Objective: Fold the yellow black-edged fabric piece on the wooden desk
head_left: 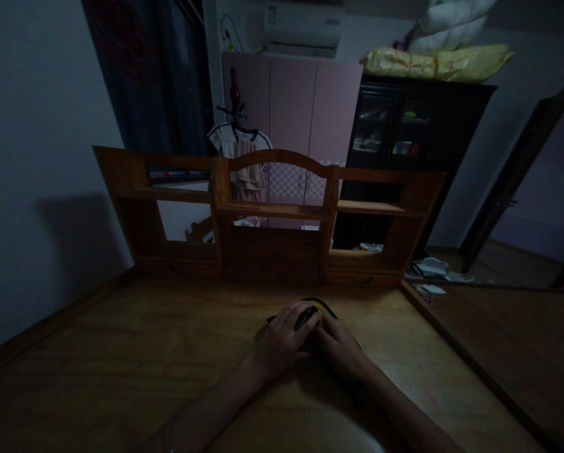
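Note:
My left hand (pixel 281 338) and my right hand (pixel 341 345) meet over the middle of a wooden desktop (pixel 206 352). Between them is a small object (pixel 305 318) with a glossy black part and a yellow part. A thin black strap or cord (pixel 328 307) curves out behind the fingers. My left hand is wrapped over the object's left side, and my right fingers close on it from the right. Both hands cover much of it, and in the dim light its exact kind cannot be made out.
A wooden shelf unit (pixel 275 209) with open compartments stands along the desk's far edge. A wall (pixel 41 176) rises at the left. A raised wooden edge (pixel 456 340) borders the right side. Papers and plastic bags (pixel 435 269) lie beyond it.

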A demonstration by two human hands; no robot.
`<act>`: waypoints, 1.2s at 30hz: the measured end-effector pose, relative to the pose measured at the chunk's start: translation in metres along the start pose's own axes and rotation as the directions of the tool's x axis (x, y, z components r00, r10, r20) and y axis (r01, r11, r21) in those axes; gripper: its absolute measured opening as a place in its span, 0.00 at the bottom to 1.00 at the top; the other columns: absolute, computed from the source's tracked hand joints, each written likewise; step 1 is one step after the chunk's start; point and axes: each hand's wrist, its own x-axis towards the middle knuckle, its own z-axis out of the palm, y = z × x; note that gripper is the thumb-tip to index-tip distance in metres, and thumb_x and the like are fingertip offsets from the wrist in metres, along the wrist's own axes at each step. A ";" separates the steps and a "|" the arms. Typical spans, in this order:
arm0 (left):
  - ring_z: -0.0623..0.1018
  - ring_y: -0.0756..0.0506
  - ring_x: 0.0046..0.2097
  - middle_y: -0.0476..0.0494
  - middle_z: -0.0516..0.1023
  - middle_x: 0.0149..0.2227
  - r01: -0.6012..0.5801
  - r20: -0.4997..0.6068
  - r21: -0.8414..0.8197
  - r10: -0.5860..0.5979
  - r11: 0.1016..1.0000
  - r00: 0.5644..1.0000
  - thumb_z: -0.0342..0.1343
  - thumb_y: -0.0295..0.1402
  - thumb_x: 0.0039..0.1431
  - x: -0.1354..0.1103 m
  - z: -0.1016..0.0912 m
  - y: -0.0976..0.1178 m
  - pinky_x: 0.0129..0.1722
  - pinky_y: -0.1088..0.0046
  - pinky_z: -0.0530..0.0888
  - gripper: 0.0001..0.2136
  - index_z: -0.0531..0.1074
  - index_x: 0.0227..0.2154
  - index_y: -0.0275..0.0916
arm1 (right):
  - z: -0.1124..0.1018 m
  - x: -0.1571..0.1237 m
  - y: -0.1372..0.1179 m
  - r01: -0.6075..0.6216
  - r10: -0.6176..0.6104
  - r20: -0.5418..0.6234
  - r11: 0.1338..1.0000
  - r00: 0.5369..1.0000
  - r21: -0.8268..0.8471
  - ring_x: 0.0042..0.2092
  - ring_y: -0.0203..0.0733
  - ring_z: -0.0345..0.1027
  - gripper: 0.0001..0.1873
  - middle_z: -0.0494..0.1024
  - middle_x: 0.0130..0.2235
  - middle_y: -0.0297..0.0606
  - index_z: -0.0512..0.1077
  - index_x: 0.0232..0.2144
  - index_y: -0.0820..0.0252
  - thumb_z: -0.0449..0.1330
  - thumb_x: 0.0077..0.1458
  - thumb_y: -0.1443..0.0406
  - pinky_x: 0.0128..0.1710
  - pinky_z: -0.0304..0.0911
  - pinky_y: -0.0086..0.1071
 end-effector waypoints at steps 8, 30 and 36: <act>0.64 0.33 0.61 0.32 0.62 0.60 0.010 -0.014 -0.012 -0.010 1.000 1.000 0.70 0.36 0.47 0.001 -0.001 0.000 0.59 0.50 0.66 0.42 0.55 0.62 0.42 | 0.000 0.000 -0.007 -0.014 0.014 0.003 0.999 1.000 0.037 0.45 0.44 0.72 0.17 0.78 0.45 0.38 0.71 0.50 0.55 0.48 0.67 0.57 0.46 0.67 0.34; 0.63 0.33 0.62 0.33 0.61 0.60 -0.028 0.024 -0.030 0.029 0.999 0.999 0.70 0.33 0.46 0.000 0.001 -0.003 0.59 0.50 0.66 0.42 0.55 0.62 0.41 | 0.001 0.001 0.009 0.028 -0.036 -0.066 0.993 0.997 -0.110 0.34 0.43 0.75 0.19 0.81 0.39 0.38 0.67 0.54 0.57 0.55 0.62 0.61 0.34 0.68 0.33; 0.64 0.34 0.61 0.33 0.62 0.60 -0.047 0.028 -0.016 0.047 0.999 0.999 0.70 0.35 0.46 0.000 0.001 -0.002 0.59 0.51 0.65 0.42 0.55 0.62 0.41 | 0.002 0.000 0.015 -0.050 0.034 -0.093 0.983 0.995 -0.179 0.33 0.44 0.74 0.12 0.81 0.36 0.37 0.73 0.45 0.57 0.56 0.61 0.61 0.33 0.65 0.32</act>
